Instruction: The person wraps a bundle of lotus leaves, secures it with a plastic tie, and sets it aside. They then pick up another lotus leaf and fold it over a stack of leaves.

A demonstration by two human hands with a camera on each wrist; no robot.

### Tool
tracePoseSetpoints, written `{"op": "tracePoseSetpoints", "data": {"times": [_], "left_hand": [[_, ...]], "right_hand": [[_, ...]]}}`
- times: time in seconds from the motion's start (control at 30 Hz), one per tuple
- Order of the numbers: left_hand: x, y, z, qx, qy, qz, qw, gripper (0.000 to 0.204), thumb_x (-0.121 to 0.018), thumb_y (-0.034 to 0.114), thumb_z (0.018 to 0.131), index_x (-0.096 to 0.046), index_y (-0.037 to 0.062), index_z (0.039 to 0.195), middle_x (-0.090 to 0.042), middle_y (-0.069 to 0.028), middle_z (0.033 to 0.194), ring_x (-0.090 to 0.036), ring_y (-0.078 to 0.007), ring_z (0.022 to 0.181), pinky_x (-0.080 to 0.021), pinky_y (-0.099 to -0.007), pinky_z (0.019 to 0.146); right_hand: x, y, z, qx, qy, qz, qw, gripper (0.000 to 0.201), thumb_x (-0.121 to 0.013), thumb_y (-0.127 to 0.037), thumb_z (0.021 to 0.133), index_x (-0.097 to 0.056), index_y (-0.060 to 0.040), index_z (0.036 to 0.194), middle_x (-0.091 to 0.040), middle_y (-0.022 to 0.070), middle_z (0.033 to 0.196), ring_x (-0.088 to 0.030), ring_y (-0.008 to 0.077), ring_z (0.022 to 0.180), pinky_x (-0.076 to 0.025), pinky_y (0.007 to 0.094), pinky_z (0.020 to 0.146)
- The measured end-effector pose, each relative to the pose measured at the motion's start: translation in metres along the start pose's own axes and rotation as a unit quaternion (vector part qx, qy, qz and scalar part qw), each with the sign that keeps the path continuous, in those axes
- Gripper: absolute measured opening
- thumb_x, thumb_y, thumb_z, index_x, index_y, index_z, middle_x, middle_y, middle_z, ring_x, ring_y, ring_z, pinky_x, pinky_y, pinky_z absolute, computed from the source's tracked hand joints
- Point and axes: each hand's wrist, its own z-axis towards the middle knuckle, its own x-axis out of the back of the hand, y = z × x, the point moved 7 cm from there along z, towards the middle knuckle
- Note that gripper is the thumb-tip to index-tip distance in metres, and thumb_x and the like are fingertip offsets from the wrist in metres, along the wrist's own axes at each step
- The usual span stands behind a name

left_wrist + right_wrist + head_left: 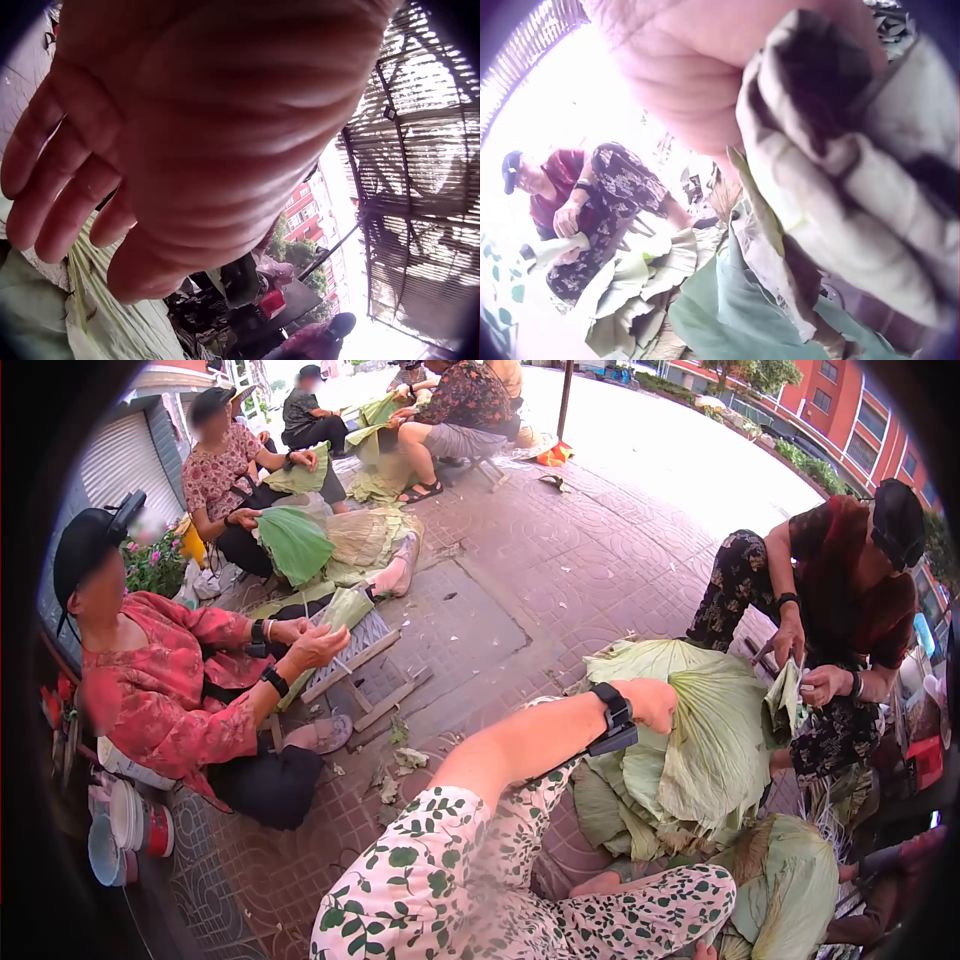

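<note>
In the head view my left hand (pixel 648 703) reaches over a pile of large pale-green lotus leaves (pixel 715 745). Its knuckles overlap the top leaf near where the veins meet. Seen from the left wrist, the hand (pixel 202 142) has its fingers loosely bent, with thumb and fingertips close over the ribbed leaf (pixel 112 319). My right hand (pixel 686 79) shows in its wrist view with a folded, greyish dried leaf (pixel 832 195) against the palm. That leaf hides most of its fingers. Greener leaves (pixel 739 307) lie below it.
A person in dark red (pixel 850 580) folds a leaf beyond the pile. To the left, a person in a red shirt (pixel 170 680) sits holding a rolled leaf (pixel 347 608). More leaves (pixel 785 880) lie at lower right. Buckets (pixel 128 815) stand at far left.
</note>
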Motion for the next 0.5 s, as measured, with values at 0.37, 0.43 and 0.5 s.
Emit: {"op": "tracePoseSetpoints", "data": {"times": [0.37, 0.43, 0.5], "left_hand": [[0.021, 0.025, -0.027, -0.060, 0.052, -0.013, 0.997, 0.046, -0.061, 0.029, 0.070, -0.058, 0.0013, 0.107, -0.061, -0.0184, 0.099, -0.058, -0.0290, 0.093, -0.046, -0.0346, 0.081], [0.018, 0.036, -0.026, -0.078, 0.043, -0.002, 0.996, 0.047, -0.062, 0.029, 0.070, -0.058, 0.0011, 0.107, -0.062, -0.0186, 0.097, -0.059, -0.0284, 0.091, -0.046, -0.0344, 0.080], [0.018, 0.038, -0.023, -0.071, 0.048, 0.003, 0.996, 0.047, -0.062, 0.029, 0.070, -0.057, 0.0009, 0.107, -0.062, -0.0187, 0.095, -0.059, -0.0279, 0.090, -0.046, -0.0343, 0.078]], "right_hand": [[-0.049, -0.120, 0.026, -0.099, 0.068, 0.315, 0.941, 0.026, -0.055, -0.018, 0.084, -0.056, 0.0020, 0.100, -0.059, 0.0034, 0.085, -0.055, 0.0127, 0.071, -0.044, 0.0260, 0.064], [-0.054, -0.163, 0.035, -0.077, 0.038, 0.361, 0.929, 0.031, -0.057, -0.022, 0.085, -0.054, 0.0024, 0.104, -0.059, 0.0040, 0.088, -0.055, 0.0126, 0.075, -0.044, 0.0262, 0.066], [-0.059, -0.224, 0.031, -0.068, 0.015, 0.370, 0.926, 0.035, -0.057, -0.024, 0.085, -0.053, 0.0029, 0.106, -0.059, 0.0048, 0.090, -0.055, 0.0126, 0.078, -0.044, 0.0263, 0.069]]}}
